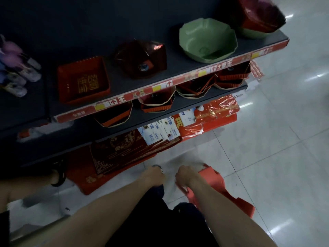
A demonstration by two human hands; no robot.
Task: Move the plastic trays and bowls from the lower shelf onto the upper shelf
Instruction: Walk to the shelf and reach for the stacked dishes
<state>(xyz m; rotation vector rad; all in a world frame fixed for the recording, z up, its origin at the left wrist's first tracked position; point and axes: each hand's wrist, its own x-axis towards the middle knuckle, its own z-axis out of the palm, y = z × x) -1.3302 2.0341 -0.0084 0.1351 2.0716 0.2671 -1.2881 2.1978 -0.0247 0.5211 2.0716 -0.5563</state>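
Up at 12 o'clock, red tray (83,79) & green bowl (208,40) are set on upper shelf (124,81); approx. four stacks (194,88) are left on lower shelf (185,105). At 6, left hand (153,177) & right hand (185,175) are blurred, so grips can't be told.

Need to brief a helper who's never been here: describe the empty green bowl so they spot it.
Find the upper shelf with the red price strip. Right of its middle sits the green bowl, wide and angular. It alone is empty and green; the far-right bowl carries red trays.
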